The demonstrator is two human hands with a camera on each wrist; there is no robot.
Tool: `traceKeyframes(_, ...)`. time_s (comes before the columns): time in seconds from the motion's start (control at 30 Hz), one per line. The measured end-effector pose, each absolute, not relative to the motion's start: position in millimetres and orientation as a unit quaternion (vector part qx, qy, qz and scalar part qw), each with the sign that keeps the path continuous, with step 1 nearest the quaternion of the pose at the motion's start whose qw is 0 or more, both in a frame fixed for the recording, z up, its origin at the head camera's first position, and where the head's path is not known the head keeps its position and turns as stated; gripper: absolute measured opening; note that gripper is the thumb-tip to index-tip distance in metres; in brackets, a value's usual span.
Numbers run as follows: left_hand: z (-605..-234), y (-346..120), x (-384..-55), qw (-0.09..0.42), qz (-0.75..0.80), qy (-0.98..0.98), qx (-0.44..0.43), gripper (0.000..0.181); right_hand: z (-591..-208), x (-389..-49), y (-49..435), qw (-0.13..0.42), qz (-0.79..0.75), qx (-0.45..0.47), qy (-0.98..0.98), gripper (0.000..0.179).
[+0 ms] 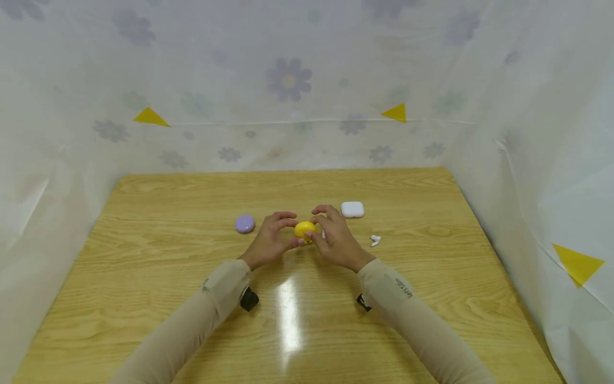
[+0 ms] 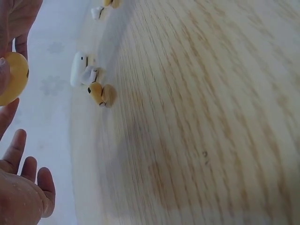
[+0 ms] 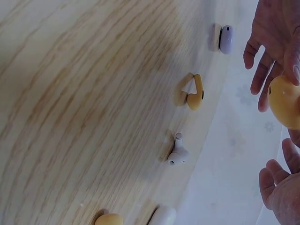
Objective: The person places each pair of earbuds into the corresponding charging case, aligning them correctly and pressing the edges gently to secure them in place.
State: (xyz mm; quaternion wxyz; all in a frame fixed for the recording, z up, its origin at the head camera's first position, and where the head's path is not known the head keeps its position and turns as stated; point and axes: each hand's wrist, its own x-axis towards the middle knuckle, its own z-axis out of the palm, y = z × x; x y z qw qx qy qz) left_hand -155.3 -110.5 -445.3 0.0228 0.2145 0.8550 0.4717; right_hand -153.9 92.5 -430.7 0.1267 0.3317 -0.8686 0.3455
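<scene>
Between both hands, a small round yellow earbud case (image 1: pixel 305 228) is held above the table. The left hand (image 1: pixel 272 240) pinches its left side with thumb and index finger; its other fingers (image 2: pixel 29 168) are spread away from the case. The right hand (image 1: pixel 336 242) grips the other side, thumb across the front. Part of the case (image 3: pixel 283 101) is covered by thumbs. Beneath and beyond the hands, a yellow earbud (image 3: pixel 196 96) and a white earbud (image 3: pixel 178 153) lie on the table.
A round purple case (image 1: pixel 245 224) sits left of the hands. A white earbud case (image 1: pixel 352 209) lies behind the right hand, and another white earbud (image 1: pixel 376 240) lies to its right. Patterned white sheeting (image 1: pixel 288 138) walls the wooden table (image 1: pixel 144 213) at the back and sides.
</scene>
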Motion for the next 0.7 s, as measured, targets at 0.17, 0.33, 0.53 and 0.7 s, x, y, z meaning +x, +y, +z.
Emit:
traceKeyframes(0.17,-444.8,-109.8,-155.3,0.025,0.478,0.853,0.207,0.03,-432.7,-154.6,92.1,0.13,0.345,0.337,-0.866,0.019)
traceKeyframes(0.33,-446.2,-109.7,-156.7,0.025,0.48,0.852,0.205,0.026,-433.8,-155.1,91.8,0.134,0.345,0.339,-0.865,0.019)
traceKeyframes(0.53,-445.8,-109.7,-157.0,0.033,0.486,0.85,0.2,0.026,-434.0,-154.5,91.8,0.129,0.346,0.338,-0.866,0.019)
traceKeyframes(0.7,-443.9,-109.2,-156.3,0.043,0.485,0.852,0.193,0.028,-433.8,-154.7,92.2,0.117,0.35,0.335,-0.867,0.018)
